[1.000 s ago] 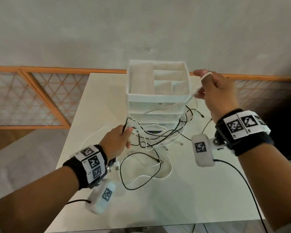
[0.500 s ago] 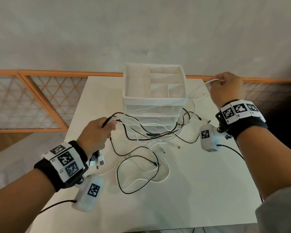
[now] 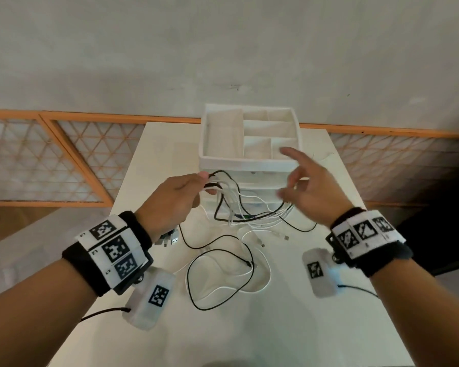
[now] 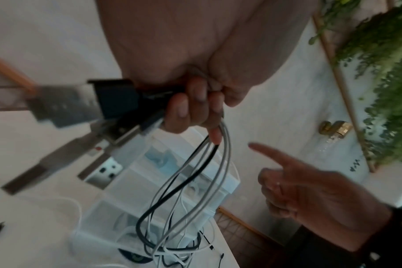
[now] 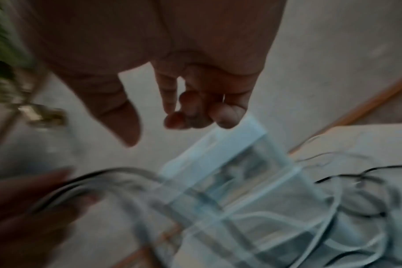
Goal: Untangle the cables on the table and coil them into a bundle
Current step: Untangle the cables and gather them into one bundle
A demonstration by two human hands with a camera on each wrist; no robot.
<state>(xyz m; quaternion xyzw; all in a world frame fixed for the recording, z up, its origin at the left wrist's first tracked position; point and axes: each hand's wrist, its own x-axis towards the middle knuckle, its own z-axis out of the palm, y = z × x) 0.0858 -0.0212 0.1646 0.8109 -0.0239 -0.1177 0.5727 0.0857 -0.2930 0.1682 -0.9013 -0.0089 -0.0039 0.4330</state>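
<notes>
Several black and white cables (image 3: 224, 263) lie tangled on the white table (image 3: 302, 327) in front of a drawer organizer. My left hand (image 3: 203, 185) grips a bunch of these cables (image 4: 195, 172) and holds it up in front of the organizer. Their USB plugs (image 4: 64, 108) stick out behind the fist. My right hand (image 3: 294, 178) hovers just right of the bunch, index finger extended and thumb apart. It holds nothing that I can see. The right wrist view is blurred; my right hand's fingers (image 5: 190, 116) hang loosely curled there.
A white drawer organizer (image 3: 249, 162) with open top compartments stands at the back middle of the table. Loose cable ends (image 3: 285, 237) trail to its right. An orange-framed lattice rail (image 3: 77, 160) runs behind the table, below a grey wall.
My right hand let go of the white cable end at the far right and swung left toward the bunch. My left hand rose toward the organizer, lifting the gripped cables.
</notes>
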